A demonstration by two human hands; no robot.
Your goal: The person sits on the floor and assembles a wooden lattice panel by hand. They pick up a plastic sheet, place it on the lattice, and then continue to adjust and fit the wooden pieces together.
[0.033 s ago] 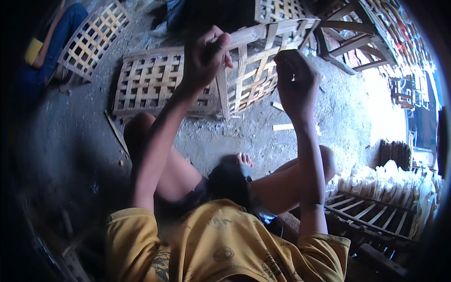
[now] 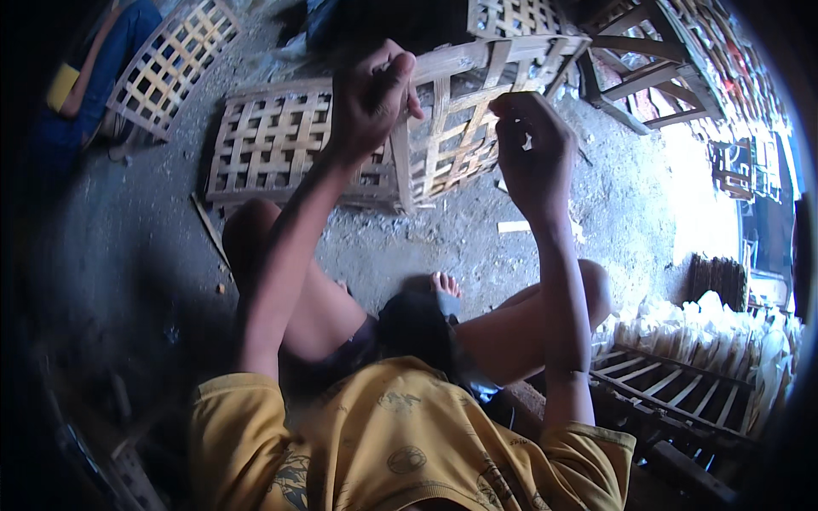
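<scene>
The left hand [image 2: 372,95] was clenched tight on the top rim strip of the woven bamboo crate [image 2: 358,140] standing on the dirt floor [image 2: 477,230], while the right hand [image 2: 532,149] hovered beside it, fingers curled, any contents impossible to tell.

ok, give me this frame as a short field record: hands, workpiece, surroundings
left hand: fist closed on the top slat of the woven bamboo lattice crate
right hand: raised beside the crate's open end, fingers pinched; anything held is too small to tell
crate: lying on grey dirt ground
nearby: second lattice panel upper left; wooden frame upper right
person: seated, yellow shirt
</scene>
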